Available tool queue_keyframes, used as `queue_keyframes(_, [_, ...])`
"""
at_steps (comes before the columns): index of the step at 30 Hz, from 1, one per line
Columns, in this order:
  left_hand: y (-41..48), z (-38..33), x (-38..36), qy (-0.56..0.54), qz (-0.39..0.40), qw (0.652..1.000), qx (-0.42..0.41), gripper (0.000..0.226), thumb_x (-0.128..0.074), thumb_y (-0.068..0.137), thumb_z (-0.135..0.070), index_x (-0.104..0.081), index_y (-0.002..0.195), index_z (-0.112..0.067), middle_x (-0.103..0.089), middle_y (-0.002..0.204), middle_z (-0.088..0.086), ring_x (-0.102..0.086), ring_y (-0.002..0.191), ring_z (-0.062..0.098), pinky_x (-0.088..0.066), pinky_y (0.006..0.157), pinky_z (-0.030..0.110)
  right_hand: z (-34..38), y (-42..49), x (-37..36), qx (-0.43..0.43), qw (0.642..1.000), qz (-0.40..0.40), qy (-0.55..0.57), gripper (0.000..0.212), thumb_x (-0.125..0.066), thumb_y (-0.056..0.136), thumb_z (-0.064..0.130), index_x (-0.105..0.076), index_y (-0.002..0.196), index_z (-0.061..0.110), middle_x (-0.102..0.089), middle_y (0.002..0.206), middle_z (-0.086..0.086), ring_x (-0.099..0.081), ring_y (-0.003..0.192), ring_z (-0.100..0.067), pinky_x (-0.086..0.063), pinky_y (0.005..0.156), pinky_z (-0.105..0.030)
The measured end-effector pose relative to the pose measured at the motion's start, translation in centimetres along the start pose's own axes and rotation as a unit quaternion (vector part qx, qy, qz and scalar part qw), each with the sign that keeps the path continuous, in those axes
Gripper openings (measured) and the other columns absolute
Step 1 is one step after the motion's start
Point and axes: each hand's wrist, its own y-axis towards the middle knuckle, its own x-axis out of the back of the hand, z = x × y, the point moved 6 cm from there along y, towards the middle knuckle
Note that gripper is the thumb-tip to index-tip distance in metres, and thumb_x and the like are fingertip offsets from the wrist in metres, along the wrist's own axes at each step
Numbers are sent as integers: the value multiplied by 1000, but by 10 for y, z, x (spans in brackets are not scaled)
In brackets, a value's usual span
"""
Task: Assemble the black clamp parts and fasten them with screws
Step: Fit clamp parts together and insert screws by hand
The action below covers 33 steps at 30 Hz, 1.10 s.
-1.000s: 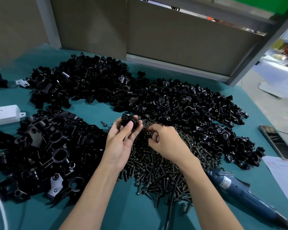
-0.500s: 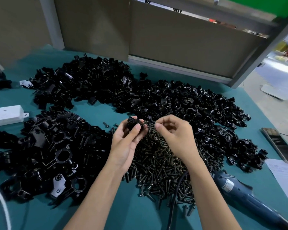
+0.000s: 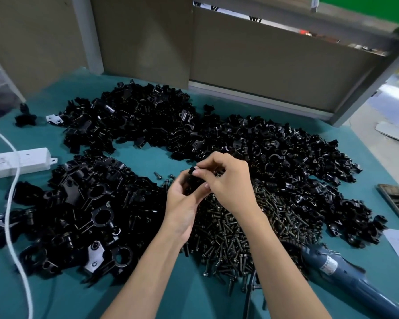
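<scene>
Left hand (image 3: 182, 200) and right hand (image 3: 232, 184) pinch clamp part (image 3: 194, 183).

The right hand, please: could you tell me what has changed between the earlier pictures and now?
The right hand rose from the screw pile, moved left, and its fingertips now pinch at the top of the clamp part; whether it brought a screw cannot be told. The left hand kept gripping that clamp part. The heaps of black parts and the electric screwdriver lay as before.
</scene>
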Motion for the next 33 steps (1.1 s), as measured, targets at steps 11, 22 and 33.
queue_keyframes(11, [-1, -2, -2, 96, 10, 995, -31, 47, -83, 75, -25, -66, 119, -20, -70, 124, 6, -59, 127, 27, -40, 113, 52, -5, -2, 7, -39, 998, 18, 43, 9, -80, 81, 10, -78, 87, 16, -68, 88, -6, -62, 76, -9, -45, 69, -9])
queue_keyframes(22, [-1, -2, -2, 162, 22, 985, -61, 46, -81, 75, -29, -66, 118, -23, -71, 121, -2, -59, 126, 18, -44, 110, 50, -5, -3, 9, -22, 999, 30, -24, 6, -78, 84, 12, -79, 88, 16, -66, 87, -9, -66, 65, -20, -52, 68, -21])
queue_keyframes(33, [2, -3, 1, 81, 28, 995, -45, 41, -84, 72, -21, -68, 111, -15, -73, 108, 6, -69, 109, 28, -54, 98, 38, 2, -3, 43, 26, 999, -45, 4, 6, -77, 84, 7, -76, 86, 13, -72, 81, 5, -66, 77, -9, -52, 74, -22])
